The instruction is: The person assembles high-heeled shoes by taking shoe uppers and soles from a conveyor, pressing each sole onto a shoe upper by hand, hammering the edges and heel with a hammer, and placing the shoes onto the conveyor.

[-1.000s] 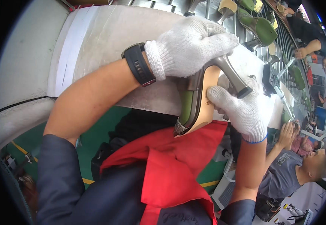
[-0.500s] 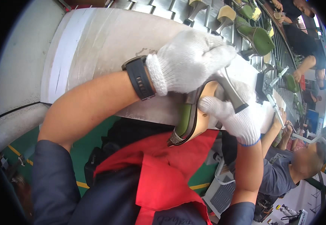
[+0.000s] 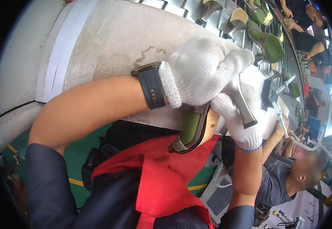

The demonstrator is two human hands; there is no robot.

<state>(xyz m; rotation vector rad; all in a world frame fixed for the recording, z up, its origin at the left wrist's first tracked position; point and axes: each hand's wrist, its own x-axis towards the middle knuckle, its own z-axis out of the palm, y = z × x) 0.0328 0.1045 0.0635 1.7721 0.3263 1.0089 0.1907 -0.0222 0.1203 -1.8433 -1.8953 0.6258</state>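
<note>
Tilted the green high-heeled shoe toe-down toward 7 o'clock since a second ago. Kept left hand and right hand clamped on it, so handling carried on

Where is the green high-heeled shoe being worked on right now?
In the head view, centre-right: the green high-heeled shoe is gripped between the gloved left hand and right hand, at the workbench edge, above the red apron.

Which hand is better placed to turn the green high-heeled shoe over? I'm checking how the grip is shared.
Probably the right hand: it wraps the shoe beside the slim heel, a ready lever. The left hand lies across the top, clamping it against the table edge.
</note>
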